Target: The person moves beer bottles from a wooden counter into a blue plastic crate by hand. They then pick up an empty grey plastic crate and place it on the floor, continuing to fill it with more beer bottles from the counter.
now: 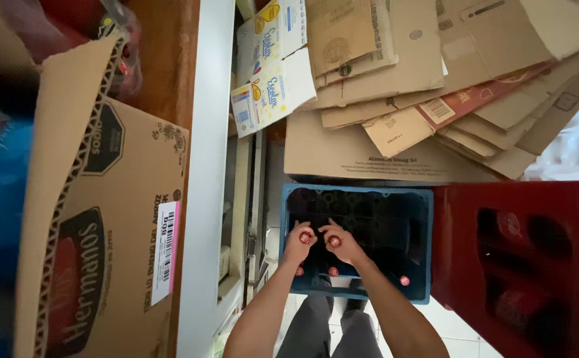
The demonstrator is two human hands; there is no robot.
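I look straight down at a blue plastic bottle crate on the floor. My left hand grips a bottle by its red-capped neck over the crate's near left part. Close beside it, my right hand holds another red-capped bottle. Three more red caps show in the crate's near row, one of them a capped bottle at the right. The far compartments are dark.
A red plastic crate stands right of the blue one. Flattened cardboard boxes are piled beyond it. A brown printed carton sits on a shelf at my left, beside a white shelf edge.
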